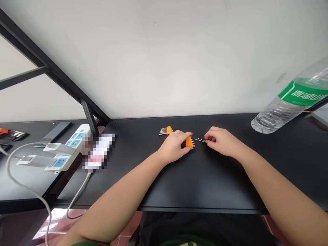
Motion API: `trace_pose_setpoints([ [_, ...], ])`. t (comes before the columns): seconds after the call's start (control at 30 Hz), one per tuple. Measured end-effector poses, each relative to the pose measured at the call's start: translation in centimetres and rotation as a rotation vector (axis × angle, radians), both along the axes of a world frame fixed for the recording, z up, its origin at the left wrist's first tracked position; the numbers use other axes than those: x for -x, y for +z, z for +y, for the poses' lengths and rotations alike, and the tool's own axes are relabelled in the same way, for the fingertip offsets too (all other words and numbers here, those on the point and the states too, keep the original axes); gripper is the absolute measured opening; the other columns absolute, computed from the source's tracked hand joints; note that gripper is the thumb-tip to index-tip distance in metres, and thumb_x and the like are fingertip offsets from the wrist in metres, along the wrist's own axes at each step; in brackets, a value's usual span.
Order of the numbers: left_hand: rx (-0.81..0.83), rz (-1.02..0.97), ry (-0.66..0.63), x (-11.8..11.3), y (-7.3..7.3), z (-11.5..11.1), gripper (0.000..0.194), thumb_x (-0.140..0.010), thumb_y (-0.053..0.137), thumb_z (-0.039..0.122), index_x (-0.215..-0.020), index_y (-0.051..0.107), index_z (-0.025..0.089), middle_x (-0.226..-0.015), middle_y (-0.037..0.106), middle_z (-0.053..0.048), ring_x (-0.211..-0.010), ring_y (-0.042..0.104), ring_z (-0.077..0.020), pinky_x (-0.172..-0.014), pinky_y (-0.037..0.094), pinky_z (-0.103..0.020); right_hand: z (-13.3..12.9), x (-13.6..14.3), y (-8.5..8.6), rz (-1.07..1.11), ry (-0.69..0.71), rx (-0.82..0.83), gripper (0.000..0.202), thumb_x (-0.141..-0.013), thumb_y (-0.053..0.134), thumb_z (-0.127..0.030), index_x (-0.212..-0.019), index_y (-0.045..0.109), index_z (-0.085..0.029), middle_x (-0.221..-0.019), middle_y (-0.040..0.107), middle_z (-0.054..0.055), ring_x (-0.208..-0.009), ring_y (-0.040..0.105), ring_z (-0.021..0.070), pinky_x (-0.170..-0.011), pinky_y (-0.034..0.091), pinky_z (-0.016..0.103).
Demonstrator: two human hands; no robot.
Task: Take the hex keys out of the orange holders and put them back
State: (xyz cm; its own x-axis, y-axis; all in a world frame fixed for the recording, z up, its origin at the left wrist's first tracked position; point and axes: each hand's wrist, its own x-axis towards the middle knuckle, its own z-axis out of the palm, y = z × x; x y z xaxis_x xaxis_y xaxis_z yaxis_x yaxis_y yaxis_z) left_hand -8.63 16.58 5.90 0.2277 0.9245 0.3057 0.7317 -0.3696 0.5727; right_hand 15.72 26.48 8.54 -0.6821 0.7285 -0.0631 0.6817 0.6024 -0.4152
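My left hand (176, 143) is closed around an orange hex key holder (189, 141), gripping it between thumb and fingers. Thin metal key ends stick out of the holder's right side. Just to the right, my right hand (220, 140) pinches thin metal hex keys (200, 140) whose tips point left toward the holder, with a small gap between. Its fingers hide the rest of them. Behind my left hand a second orange holder (169, 130) lies on the black table (184, 184), with several metal keys reaching out to its left.
A tilted-looking water bottle (287, 102) with a green label stands at the back right. On the left are a phone (99, 152) on a white cable, a white power strip (70, 147) with plugged-in chargers, and a black metal frame (88, 114). A white wall (174, 61) closes the back.
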Motion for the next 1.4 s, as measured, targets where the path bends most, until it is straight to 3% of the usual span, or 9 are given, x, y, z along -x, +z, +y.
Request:
trace_pose_setpoints([
  [0.17,0.005,0.013,-0.001,-0.1,-0.2,0.1,0.052,-0.089,0.073,0.032,-0.138,0.059,0.023,-0.108,0.073,-0.006,-0.110,0.064,-0.0233,-0.097,0.056,-0.041,-1.8,1.4,0.3,-0.156,0.132,-0.177,0.015,-0.088,0.054,-0.014,-0.078,0.064,-0.020,-0.091,0.064,0.007,-0.079,0.059,0.0192,-0.069,0.042,0.033],
  [0.27,0.003,0.007,-0.006,0.0,-0.4,0.2,0.052,-0.089,0.071,0.031,-0.139,0.058,0.023,-0.108,0.073,-0.006,-0.108,0.064,-0.0229,-0.096,0.056,-0.041,-2.7,1.9,0.5,-0.217,0.125,-0.220,0.014,-0.083,0.056,-0.012,-0.070,0.056,-0.020,-0.083,0.062,0.006,-0.069,0.054,0.0179,-0.062,0.037,0.033],
  [0.37,0.002,-0.002,-0.007,0.0,-0.4,0.2,0.054,-0.090,0.069,0.028,-0.142,0.056,0.025,-0.109,0.073,-0.006,-0.107,0.063,-0.0223,-0.096,0.056,-0.042,-3.1,1.9,0.7,-0.144,0.084,-0.194,0.013,-0.083,0.056,-0.013,-0.072,0.052,-0.020,-0.081,0.062,0.004,-0.062,0.050,0.0153,-0.056,0.032,0.031],
  [0.5,-0.013,-0.023,0.002,0.0,-0.3,0.1,0.056,-0.090,0.069,0.025,-0.144,0.055,0.026,-0.111,0.072,-0.005,-0.110,0.063,-0.0217,-0.098,0.056,-0.042,-2.9,1.8,0.9,0.119,0.096,-0.161,0.010,-0.087,0.054,-0.014,-0.080,0.051,-0.022,-0.078,0.060,0.001,-0.067,0.052,0.0152,-0.060,0.037,0.028],
  [0.63,-0.029,-0.063,0.011,-0.1,-0.2,0.0,0.055,-0.088,0.073,0.029,-0.141,0.058,0.026,-0.114,0.072,-0.006,-0.113,0.063,-0.0219,-0.096,0.058,-0.042,-2.7,1.5,0.8,0.260,0.183,-0.176,0.013,-0.098,0.048,-0.019,-0.094,0.060,-0.021,-0.086,0.061,0.003,-0.070,0.054,0.0150,-0.064,0.041,0.029],
  [0.87,-0.008,-0.090,0.033,0.0,-0.3,0.0,0.055,-0.086,0.076,0.031,-0.139,0.060,0.025,-0.114,0.072,-0.007,-0.112,0.065,-0.0224,-0.093,0.060,-0.042,-2.5,0.9,0.7,0.278,0.208,-0.212,0.027,-0.106,0.040,-0.025,-0.106,0.067,-0.022,-0.092,0.061,0.007,-0.074,0.059,0.0178,-0.068,0.046,0.032],
  [1.17,-0.007,-0.073,0.052,0.1,-0.2,-0.1,0.056,-0.084,0.079,0.032,-0.137,0.063,0.023,-0.116,0.070,-0.008,-0.114,0.065,-0.0227,-0.095,0.061,-0.041,-2.8,1.0,0.7,0.286,0.253,-0.313,0.030,-0.104,0.041,-0.016,-0.108,0.071,-0.020,-0.097,0.065,0.008,-0.072,0.060,0.0155,-0.064,0.047,0.030],
  [1.4,-0.024,-0.060,0.052,0.0,-0.1,-0.2,0.055,-0.083,0.079,0.033,-0.135,0.064,0.024,-0.116,0.070,-0.009,-0.113,0.066,-0.0232,-0.093,0.061,-0.041,-2.6,0.8,1.1,0.297,0.345,-0.334,0.035,-0.102,0.040,-0.008,-0.107,0.072,-0.020,-0.105,0.070,0.008,-0.086,0.065,0.0175,-0.073,0.052,0.031],
])
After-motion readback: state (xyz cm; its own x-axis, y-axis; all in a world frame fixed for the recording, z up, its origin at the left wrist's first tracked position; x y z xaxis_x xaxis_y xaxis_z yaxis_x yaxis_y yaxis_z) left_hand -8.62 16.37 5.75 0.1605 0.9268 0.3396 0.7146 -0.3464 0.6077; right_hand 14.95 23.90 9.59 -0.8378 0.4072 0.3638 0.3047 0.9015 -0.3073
